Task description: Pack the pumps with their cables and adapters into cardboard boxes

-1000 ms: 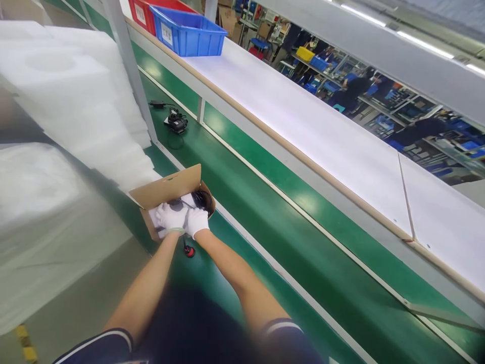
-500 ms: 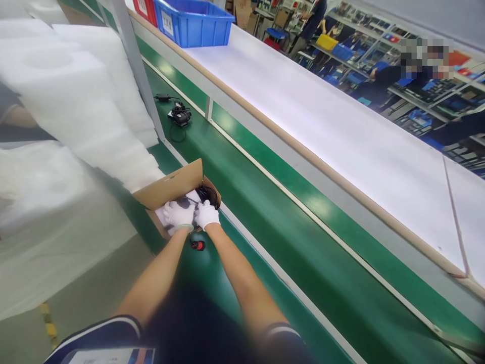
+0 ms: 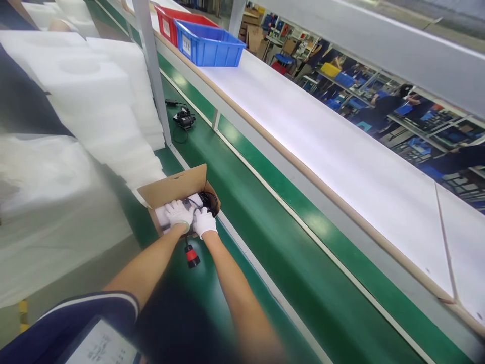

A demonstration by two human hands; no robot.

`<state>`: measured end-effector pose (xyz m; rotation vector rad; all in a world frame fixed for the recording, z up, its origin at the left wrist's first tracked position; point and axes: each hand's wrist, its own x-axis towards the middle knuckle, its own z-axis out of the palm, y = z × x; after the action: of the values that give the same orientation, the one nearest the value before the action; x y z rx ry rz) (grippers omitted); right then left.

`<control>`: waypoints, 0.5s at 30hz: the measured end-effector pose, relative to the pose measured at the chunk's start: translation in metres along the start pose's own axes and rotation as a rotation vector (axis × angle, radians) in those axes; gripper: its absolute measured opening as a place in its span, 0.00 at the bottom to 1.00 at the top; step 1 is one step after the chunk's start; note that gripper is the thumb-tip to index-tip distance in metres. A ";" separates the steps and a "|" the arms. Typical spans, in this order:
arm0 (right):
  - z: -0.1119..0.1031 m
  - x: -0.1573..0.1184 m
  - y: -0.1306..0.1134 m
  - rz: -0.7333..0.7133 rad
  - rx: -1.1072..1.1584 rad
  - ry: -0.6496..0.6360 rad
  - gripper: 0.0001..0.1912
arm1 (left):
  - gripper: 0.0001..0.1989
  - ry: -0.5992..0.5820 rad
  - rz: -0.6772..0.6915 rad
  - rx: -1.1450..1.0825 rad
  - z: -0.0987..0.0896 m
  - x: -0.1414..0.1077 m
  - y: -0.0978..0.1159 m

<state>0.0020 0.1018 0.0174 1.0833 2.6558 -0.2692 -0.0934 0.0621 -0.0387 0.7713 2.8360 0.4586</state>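
Head camera view: at the far left, a cloudy plastic sheet [image 3: 56, 222] drapes over something hidden, above a grey floor with a strip of yellow tape [image 3: 23, 316]. Beside the sheet, stacked white foam blocks [image 3: 102, 111] slope down toward an open cardboard box [image 3: 174, 186]. The box has its far flap raised and sits low on the near side of a long white table [image 3: 322, 151], over a green surface. A badge [image 3: 100, 346] lies against the dark sleeve at the bottom.

The left hand [image 3: 179, 213], in a white glove, is inside the box, palm down, its fingers spread slightly over the contents; whether it grips anything cannot be told. White packing [image 3: 161, 217] shows beside it. Well beyond the box, a black device [image 3: 184, 120] with a cord rests on the green surface. Below the box in the view, a red and black plug [image 3: 192, 256] is on a cord running up to the box's near edge.

The right hand [image 3: 204, 221], also gloved, is just beside the left, fingers bent down at a coil of black cable [image 3: 210, 198] in the right end of the box; its grip is hidden.

On the table, a red bin [image 3: 172, 33] stands behind a blue bin [image 3: 217, 53]. Farther right, people work among crowded shelves.
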 end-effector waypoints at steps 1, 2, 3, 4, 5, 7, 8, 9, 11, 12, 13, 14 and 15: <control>-0.004 -0.006 0.002 -0.029 -0.011 0.016 0.23 | 0.35 -0.036 0.048 0.016 -0.001 0.001 -0.005; -0.007 -0.015 0.004 -0.070 -0.017 0.047 0.22 | 0.35 -0.073 0.098 0.031 -0.001 0.002 -0.010; -0.008 -0.026 0.006 -0.112 -0.015 0.089 0.21 | 0.34 -0.106 0.142 0.046 -0.003 0.003 -0.014; -0.008 -0.039 0.007 -0.133 0.001 0.125 0.18 | 0.35 -0.134 0.177 0.060 -0.004 0.004 -0.017; -0.005 -0.052 0.008 -0.127 0.034 0.134 0.16 | 0.35 -0.157 0.203 0.072 -0.005 0.005 -0.019; 0.006 -0.079 0.004 -0.039 0.142 0.038 0.17 | 0.37 -0.192 0.236 0.091 -0.009 0.009 -0.018; 0.015 -0.089 -0.001 0.018 0.200 -0.051 0.19 | 0.38 -0.206 0.246 0.098 -0.012 0.012 -0.016; 0.024 -0.098 -0.008 0.061 0.256 -0.134 0.21 | 0.38 -0.219 0.257 0.103 -0.015 0.015 -0.013; 0.041 -0.107 -0.023 0.102 0.358 -0.217 0.23 | 0.37 -0.241 0.290 0.105 -0.024 0.020 -0.008; 0.048 -0.108 -0.030 0.120 0.407 -0.203 0.22 | 0.36 -0.252 0.312 0.103 -0.029 0.021 -0.007; 0.051 -0.108 -0.036 0.147 0.459 -0.163 0.20 | 0.35 -0.262 0.339 0.100 -0.035 0.021 -0.008; 0.052 -0.106 -0.039 0.180 0.522 -0.113 0.17 | 0.33 -0.270 0.369 0.096 -0.040 0.018 -0.012; 0.050 -0.104 -0.039 0.208 0.611 -0.073 0.15 | 0.31 -0.277 0.401 0.091 -0.045 0.013 -0.017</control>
<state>0.0546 -0.0073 0.0048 1.4664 2.4178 -1.1013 -0.1231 0.0434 -0.0038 1.3183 2.4603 0.2483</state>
